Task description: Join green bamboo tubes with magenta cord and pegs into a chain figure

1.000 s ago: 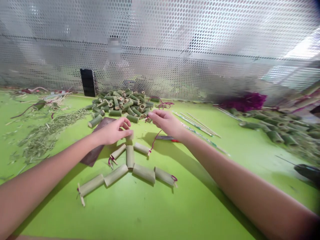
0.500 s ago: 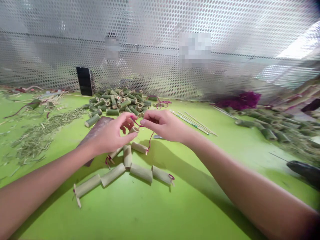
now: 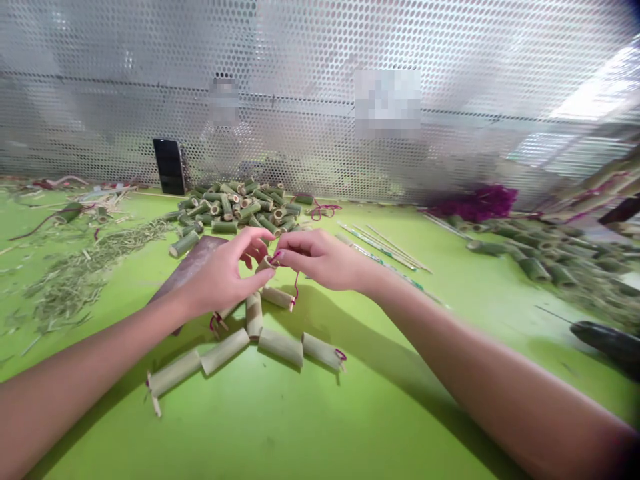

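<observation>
My left hand (image 3: 245,267) is closed around a short hollow bamboo piece (image 3: 265,265), its open end facing my other hand. Pinched in my right hand (image 3: 315,257) is a magenta string (image 3: 277,257), held at the mouth of that piece. The string's lower length (image 3: 297,285) hangs to a bamboo tube (image 3: 278,298) with a small stick at its end. Below lie several pale bamboo tubes (image 3: 225,350) joined end to end in a figure with legs. Small sticks and magenta loops (image 3: 341,355) sit at the outer ends.
A heap of cut green bamboo pieces (image 3: 245,203) lies at the back, beside an upright phone (image 3: 169,167). A brown flat board (image 3: 173,280) is under my left wrist. Thin sticks (image 3: 390,247) lie right of centre; a black-handled pointed tool (image 3: 603,340) is at far right. Shavings (image 3: 85,273) spread left.
My right hand has come slightly down and left, bringing the magenta string from above the bamboo piece to its open end. My left hand keeps hold of the piece.
</observation>
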Demonstrator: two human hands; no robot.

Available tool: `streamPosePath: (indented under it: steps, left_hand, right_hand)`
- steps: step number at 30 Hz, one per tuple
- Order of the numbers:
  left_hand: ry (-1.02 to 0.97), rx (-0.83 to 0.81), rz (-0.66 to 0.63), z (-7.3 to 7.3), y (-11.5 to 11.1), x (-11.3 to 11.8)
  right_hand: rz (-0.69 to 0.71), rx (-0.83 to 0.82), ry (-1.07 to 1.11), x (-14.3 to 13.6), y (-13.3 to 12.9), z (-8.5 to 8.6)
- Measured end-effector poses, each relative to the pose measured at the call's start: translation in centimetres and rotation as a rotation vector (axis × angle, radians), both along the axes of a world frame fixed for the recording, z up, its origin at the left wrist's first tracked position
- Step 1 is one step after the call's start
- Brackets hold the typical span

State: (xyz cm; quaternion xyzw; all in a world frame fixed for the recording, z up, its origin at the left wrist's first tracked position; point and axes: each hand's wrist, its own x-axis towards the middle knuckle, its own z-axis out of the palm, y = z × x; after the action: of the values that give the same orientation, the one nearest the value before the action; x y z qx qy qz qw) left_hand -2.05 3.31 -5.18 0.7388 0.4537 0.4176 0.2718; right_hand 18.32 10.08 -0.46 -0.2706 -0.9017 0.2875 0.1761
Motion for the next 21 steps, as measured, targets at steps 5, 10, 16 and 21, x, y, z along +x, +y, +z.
streamPosePath:
  steps: [5, 10, 16, 21]
  left_hand:
    - [0.065, -0.002, 0.021, 0.7, -0.4, 0.2]
    - [0.129, 0.004, 0.037, 1.6, -0.8, 0.4]
    - [0.149, 0.024, 0.032, 1.9, -1.2, 0.5]
    - [0.051, -0.023, 0.018, 1.4, -0.9, 0.4]
  right_hand:
    - [-0.035, 0.006, -0.003, -0.1, -0.2, 0.0]
    - [-0.037, -0.005, -0.016, -0.2, -0.2, -0.1]
    - [-0.052, -0.039, -0.017, -0.4, 0.0, -0.7]
    - [-0.074, -0.137, 0.087, -0.6, 0.4, -1.3]
